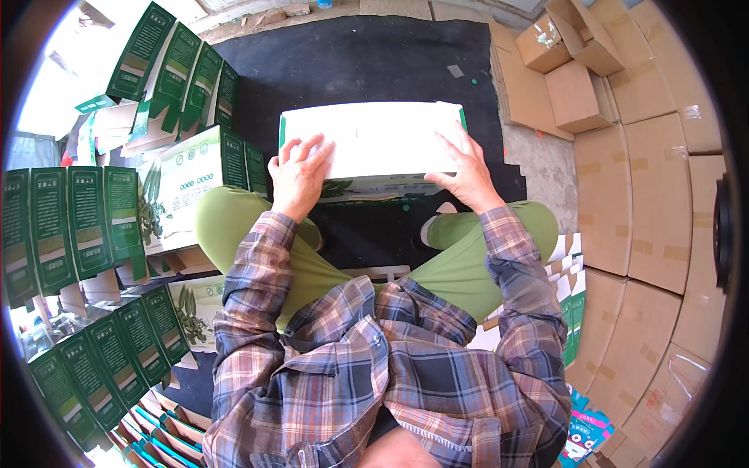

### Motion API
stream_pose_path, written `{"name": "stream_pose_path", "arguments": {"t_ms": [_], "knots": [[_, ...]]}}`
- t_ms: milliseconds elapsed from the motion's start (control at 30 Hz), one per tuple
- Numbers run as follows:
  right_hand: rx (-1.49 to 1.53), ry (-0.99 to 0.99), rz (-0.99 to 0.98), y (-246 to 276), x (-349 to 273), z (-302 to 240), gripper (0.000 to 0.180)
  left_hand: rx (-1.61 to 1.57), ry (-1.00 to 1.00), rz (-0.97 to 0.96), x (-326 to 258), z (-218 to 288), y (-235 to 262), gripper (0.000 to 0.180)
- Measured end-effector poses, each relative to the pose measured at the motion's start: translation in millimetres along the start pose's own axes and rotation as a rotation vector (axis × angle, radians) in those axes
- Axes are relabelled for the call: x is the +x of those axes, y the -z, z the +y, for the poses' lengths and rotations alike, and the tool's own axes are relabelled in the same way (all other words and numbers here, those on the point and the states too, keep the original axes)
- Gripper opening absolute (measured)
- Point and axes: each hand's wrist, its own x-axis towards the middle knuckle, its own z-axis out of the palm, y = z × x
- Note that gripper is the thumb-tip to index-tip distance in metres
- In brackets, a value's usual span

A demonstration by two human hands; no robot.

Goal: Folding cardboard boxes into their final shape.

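Observation:
A white carton with green edges (382,140) lies on a black mat (367,62) in front of my knees. My left hand (298,173) rests flat on the carton's near left corner, fingers spread. My right hand (466,170) presses flat on its near right part. Neither hand grips anything; both palms lie on the white top face. My plaid sleeves and green trousers fill the lower middle of the view.
Rows of assembled green and white boxes (70,226) stand to my left, more at upper left (175,74). Flat white and green box blanks (568,288) lie by my right knee. Brown cardboard cartons (647,203) are stacked on the right.

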Motion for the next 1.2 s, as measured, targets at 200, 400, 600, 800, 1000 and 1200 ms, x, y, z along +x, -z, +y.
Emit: {"name": "stream_pose_path", "arguments": {"t_ms": [200,400,600,800,1000,1200], "knots": [[-0.194,0.021,0.024,-3.4,-3.3,-3.6,0.070,-0.001,0.025,-0.152,1.0,18.9,15.3,0.057],[-0.274,0.087,-0.007,-1.2,-5.5,-5.0,0.056,0.001,-0.004,-0.273,-0.1,16.4,14.7,0.053],[-0.270,0.100,-0.033,1.2,-7.0,-3.2,0.056,-0.026,-0.011,-0.211,-3.4,17.6,21.2,0.053],[0.394,-0.457,0.273,6.9,2.7,63.6,0.041,-0.651,0.586,0.309,6.5,-27.3,2.5,0.050],[0.735,-0.936,-0.283,-12.6,0.9,88.6,0.056,-1.520,1.173,-0.132,17.7,-58.6,-33.8,0.052],[0.704,-0.829,-0.190,14.8,2.0,72.8,0.051,-1.759,0.900,-0.075,14.1,-47.4,-10.0,0.045]]}}
